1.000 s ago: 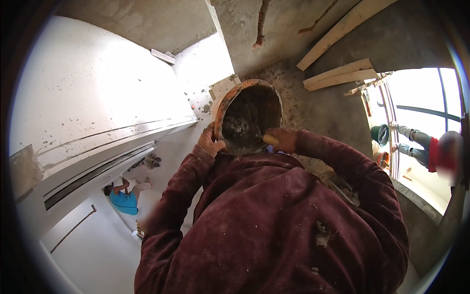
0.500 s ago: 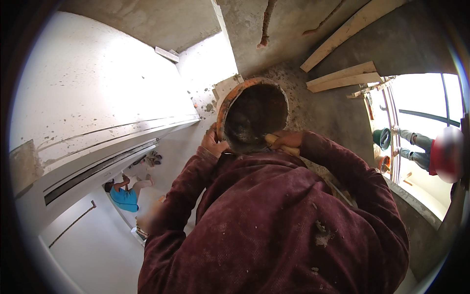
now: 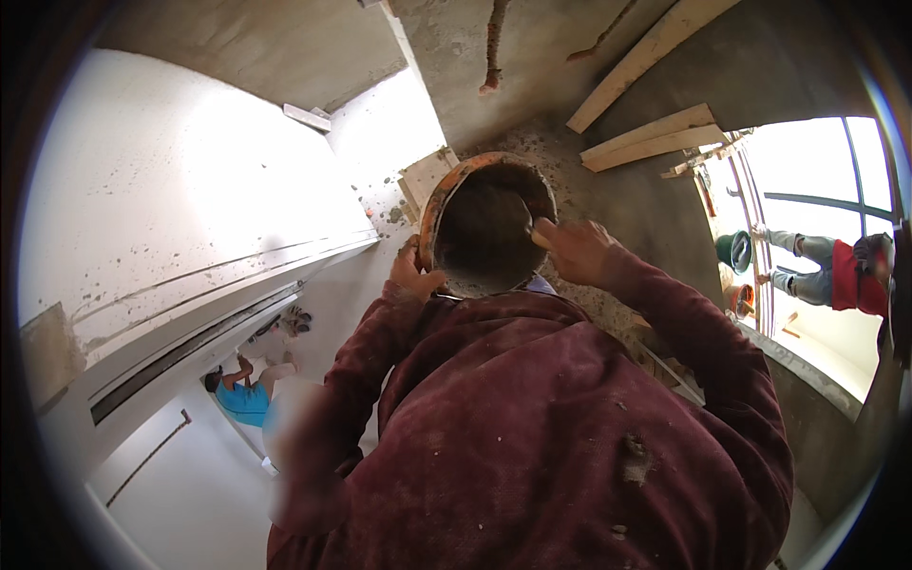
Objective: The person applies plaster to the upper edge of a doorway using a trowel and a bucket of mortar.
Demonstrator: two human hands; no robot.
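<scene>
An orange bucket [image 3: 439, 201] crusted with dried mortar is tilted so that its mouth faces me, close to the front of my maroon sleeves and top. My left hand [image 3: 412, 274] grips its left rim, thumb toward the near edge. Closed around the pale handle of a trowel [image 3: 540, 235], my right hand [image 3: 581, 251] is at the bucket's right rim. The trowel's greyish blade reaches into the bucket, dim and partly lost in shadow. What lies deeper in the bucket is too dark to make out.
Wooden boards [image 3: 655, 141] lie at the far right, beside a rough plastered surface. A white, mortar-spattered wall [image 3: 190, 180] rises on the left. Below left is a person in blue [image 3: 244, 403]; at right, a person in red [image 3: 850, 275] near a dark green bucket [image 3: 735, 251].
My right hand has risen and swung outward to the bucket's right rim, turning the trowel so its blade now points into the bucket. My left hand keeps its hold on the rim.
</scene>
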